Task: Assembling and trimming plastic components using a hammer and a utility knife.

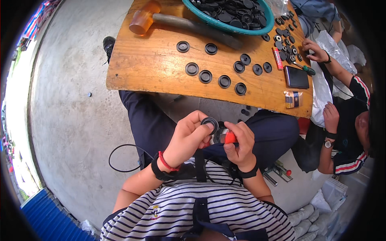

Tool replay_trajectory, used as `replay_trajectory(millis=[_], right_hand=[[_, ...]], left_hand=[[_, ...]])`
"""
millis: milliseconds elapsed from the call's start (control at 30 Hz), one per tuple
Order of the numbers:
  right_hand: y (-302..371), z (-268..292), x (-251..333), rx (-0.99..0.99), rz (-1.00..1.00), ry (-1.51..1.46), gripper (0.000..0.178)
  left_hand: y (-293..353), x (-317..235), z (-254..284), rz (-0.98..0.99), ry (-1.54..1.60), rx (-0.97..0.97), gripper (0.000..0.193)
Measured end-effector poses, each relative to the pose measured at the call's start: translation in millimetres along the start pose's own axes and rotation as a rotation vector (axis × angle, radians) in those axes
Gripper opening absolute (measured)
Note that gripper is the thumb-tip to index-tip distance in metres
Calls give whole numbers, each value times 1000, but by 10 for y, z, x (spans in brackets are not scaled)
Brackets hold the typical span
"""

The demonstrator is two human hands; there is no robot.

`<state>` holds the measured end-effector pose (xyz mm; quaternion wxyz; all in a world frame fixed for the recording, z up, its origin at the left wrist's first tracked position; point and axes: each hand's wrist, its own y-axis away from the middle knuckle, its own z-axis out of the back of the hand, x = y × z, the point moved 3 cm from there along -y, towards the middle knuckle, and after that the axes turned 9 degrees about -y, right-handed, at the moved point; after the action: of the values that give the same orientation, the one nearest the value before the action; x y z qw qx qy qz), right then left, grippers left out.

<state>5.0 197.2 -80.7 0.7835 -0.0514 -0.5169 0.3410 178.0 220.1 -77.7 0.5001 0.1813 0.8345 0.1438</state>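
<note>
Over my lap, near the table's front edge, my left hand (188, 134) pinches a round black rubber-like cap (209, 125) between thumb and fingers. Close beside it, my right hand (241, 143) grips a small object with a red-orange end (230, 137) and a clear or silvery part. What kind of object that is I cannot make out, since my fingers hide much of it. Several similar black discs (205, 76) lie spread on the wooden table (152, 70) in front of me.
A teal basin (268, 25) heaped with black discs stands at the table's far side. Left of it lies a mallet (140, 22) with an amber head. A phone (296, 77), a screwdriver (309, 70) and a cigarette pack (293, 99) lie at the right, near a co-worker's hand (315, 51).
</note>
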Motion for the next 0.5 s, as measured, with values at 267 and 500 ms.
replay_trajectory(millis=[267, 500], right_hand=[[-21, -29, -9, -17, 131, 123, 48], [1, -2, 20, -54, 143, 248, 48]], left_hand=[[20, -33, -95, 78, 5, -20, 8], [-10, 1, -93, 108, 92, 33, 8]])
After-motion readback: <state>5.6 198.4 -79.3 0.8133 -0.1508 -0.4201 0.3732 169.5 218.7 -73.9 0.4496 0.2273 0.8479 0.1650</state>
